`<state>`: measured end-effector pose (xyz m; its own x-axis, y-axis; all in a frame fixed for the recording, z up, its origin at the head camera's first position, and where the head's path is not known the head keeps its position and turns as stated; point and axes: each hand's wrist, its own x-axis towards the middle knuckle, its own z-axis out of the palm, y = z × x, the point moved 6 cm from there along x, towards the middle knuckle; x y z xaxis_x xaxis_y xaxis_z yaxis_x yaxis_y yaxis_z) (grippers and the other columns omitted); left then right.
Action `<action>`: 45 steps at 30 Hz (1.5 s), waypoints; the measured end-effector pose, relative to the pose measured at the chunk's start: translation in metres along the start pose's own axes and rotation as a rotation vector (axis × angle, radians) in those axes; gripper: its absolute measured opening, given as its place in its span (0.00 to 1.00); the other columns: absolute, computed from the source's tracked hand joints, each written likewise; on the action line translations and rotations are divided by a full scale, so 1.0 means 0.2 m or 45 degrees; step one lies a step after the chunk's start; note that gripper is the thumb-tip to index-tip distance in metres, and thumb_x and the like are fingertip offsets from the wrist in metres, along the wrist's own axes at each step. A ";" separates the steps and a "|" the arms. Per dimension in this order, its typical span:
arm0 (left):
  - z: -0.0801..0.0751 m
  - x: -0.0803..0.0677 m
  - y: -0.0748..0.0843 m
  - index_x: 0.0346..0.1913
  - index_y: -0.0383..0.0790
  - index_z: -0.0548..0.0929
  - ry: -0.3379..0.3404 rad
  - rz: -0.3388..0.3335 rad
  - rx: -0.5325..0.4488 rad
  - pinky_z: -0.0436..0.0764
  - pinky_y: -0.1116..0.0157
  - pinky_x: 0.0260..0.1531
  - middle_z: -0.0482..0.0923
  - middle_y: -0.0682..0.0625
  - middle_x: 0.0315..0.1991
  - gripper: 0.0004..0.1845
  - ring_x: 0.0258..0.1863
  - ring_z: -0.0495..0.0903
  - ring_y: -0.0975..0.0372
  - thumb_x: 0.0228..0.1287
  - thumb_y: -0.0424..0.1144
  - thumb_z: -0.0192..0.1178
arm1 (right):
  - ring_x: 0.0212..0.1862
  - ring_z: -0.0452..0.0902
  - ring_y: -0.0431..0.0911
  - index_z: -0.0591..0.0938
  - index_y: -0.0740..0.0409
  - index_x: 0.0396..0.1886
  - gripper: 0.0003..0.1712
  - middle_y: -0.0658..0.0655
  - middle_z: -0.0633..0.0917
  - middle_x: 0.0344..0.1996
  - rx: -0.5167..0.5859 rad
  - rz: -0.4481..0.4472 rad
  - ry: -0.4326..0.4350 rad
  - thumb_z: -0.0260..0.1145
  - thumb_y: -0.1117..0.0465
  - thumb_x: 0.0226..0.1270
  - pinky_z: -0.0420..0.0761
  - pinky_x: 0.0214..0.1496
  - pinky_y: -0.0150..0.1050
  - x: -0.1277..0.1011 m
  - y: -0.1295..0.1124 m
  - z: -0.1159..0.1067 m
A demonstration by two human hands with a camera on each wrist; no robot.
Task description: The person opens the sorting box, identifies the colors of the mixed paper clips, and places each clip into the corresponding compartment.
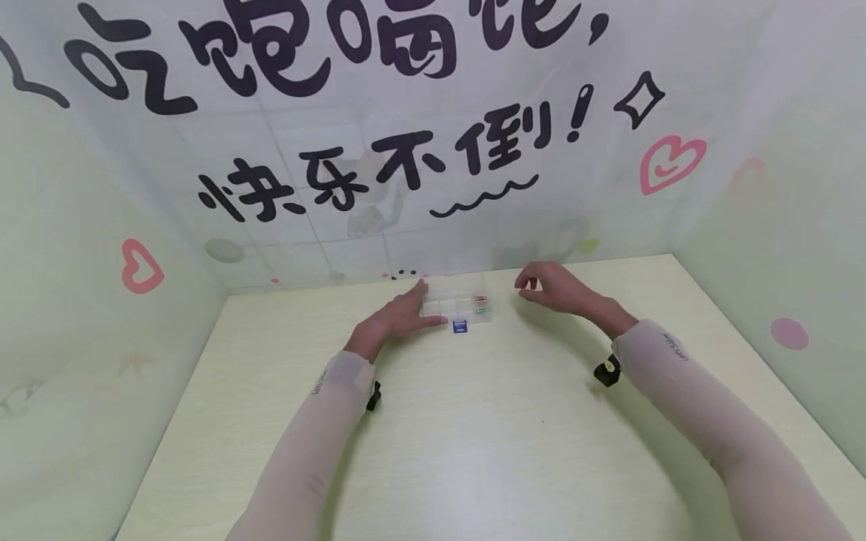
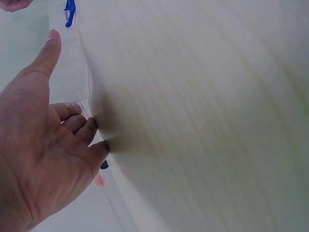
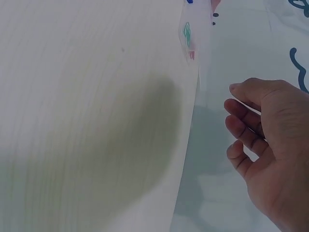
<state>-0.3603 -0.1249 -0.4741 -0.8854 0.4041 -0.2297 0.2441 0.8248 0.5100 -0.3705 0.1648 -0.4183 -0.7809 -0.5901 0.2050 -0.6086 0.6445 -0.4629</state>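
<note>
A clear plastic compartment box (image 1: pixel 446 306) lies near the back of the table. Small red pieces (image 1: pixel 479 299) and small green pieces (image 1: pixel 481 309) sit in its right-hand compartments. My left hand (image 1: pixel 404 314) rests at the box's left end, thumb straight along the front side and fingers toward the back corner. In the left wrist view its fingertips (image 2: pixel 94 123) are down at the table surface. A small blue piece (image 1: pixel 460 326) is at the box's front edge. To the right of the box, my right hand (image 1: pixel 556 288) hovers with loosely bent fingers, holding nothing.
The pale wooden table (image 1: pixel 446 436) is bounded by translucent sheets at the back and both sides. The back sheet (image 1: pixel 406 240), printed with large black lettering, stands close behind the box. A black wrist mount (image 1: pixel 607 371) hangs below the right sleeve.
</note>
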 end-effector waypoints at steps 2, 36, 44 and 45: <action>0.00 0.00 0.00 0.86 0.36 0.38 -0.004 -0.002 -0.002 0.48 0.51 0.84 0.35 0.43 0.88 0.58 0.86 0.43 0.48 0.74 0.66 0.58 | 0.44 0.82 0.55 0.88 0.70 0.47 0.09 0.62 0.89 0.42 0.010 -0.001 -0.011 0.71 0.70 0.70 0.83 0.50 0.55 -0.02 0.02 -0.01; 0.01 0.00 -0.01 0.86 0.36 0.38 -0.005 0.007 -0.005 0.47 0.51 0.84 0.34 0.44 0.88 0.58 0.86 0.43 0.48 0.74 0.67 0.59 | 0.43 0.83 0.53 0.89 0.66 0.47 0.10 0.59 0.90 0.42 -0.056 0.131 -0.068 0.72 0.74 0.67 0.83 0.46 0.53 -0.45 0.33 -0.22; 0.00 0.00 -0.01 0.86 0.36 0.39 0.002 0.001 -0.009 0.47 0.51 0.84 0.34 0.44 0.88 0.58 0.86 0.43 0.48 0.74 0.67 0.59 | 0.42 0.82 0.51 0.91 0.64 0.45 0.11 0.56 0.90 0.41 -0.077 0.127 -0.110 0.72 0.76 0.65 0.82 0.45 0.49 -0.48 0.41 -0.22; 0.00 0.00 -0.01 0.86 0.36 0.39 0.002 0.000 -0.007 0.47 0.51 0.84 0.34 0.44 0.88 0.58 0.86 0.43 0.48 0.74 0.67 0.59 | 0.42 0.82 0.52 0.91 0.64 0.45 0.11 0.57 0.90 0.41 -0.078 0.124 -0.115 0.72 0.76 0.64 0.82 0.45 0.48 -0.49 0.42 -0.22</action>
<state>-0.3607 -0.1261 -0.4748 -0.8860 0.4035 -0.2286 0.2419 0.8227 0.5144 -0.3518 0.2984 -0.4394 -0.8225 -0.5628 0.0821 -0.5402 0.7278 -0.4225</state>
